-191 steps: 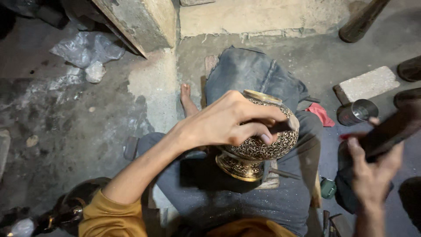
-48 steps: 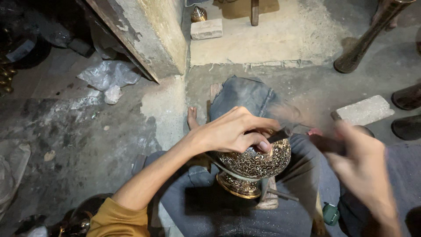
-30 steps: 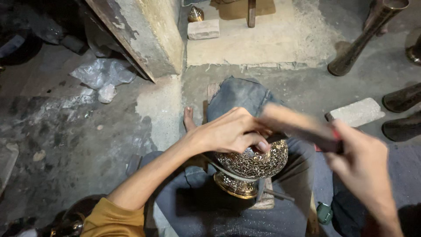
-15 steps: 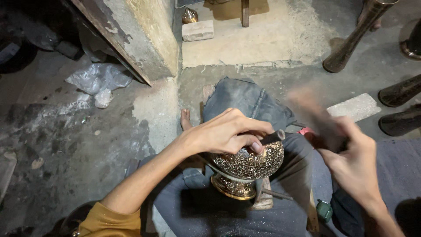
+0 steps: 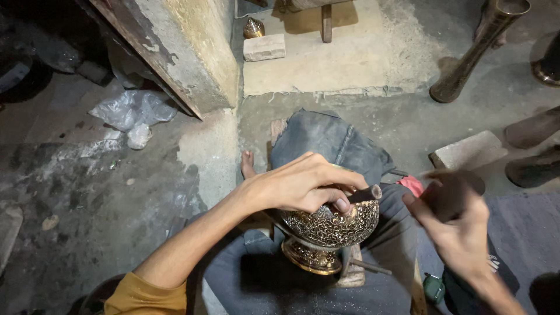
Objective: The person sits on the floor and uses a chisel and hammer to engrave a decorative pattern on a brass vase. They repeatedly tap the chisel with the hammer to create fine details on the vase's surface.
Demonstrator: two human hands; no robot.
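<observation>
An ornate brass bowl [image 5: 332,230] with fine engraved patterning rests on my lap, on its gold foot. My left hand [image 5: 303,184] lies over its rim and pinches a short dark metal punch [image 5: 363,195] against the bowl's top. My right hand [image 5: 452,221] is to the right of the bowl, blurred with motion, gripping a dark hammer-like tool [image 5: 452,184] close to the punch's end. My legs in grey jeans [image 5: 326,143] stretch away, with a bare foot [image 5: 248,164] showing.
A concrete pillar [image 5: 175,46] stands at the upper left. A brick [image 5: 264,46] and a small brass piece [image 5: 253,27] lie on a raised slab. Tall brass vases [image 5: 478,49] stand and lie at the right, near a stone block [image 5: 469,150]. A crumpled plastic bag [image 5: 131,111] lies left.
My right hand has swung the dark tool up and down beside the bowl and is now low near the punch. The left hand has stayed on the bowl's rim.
</observation>
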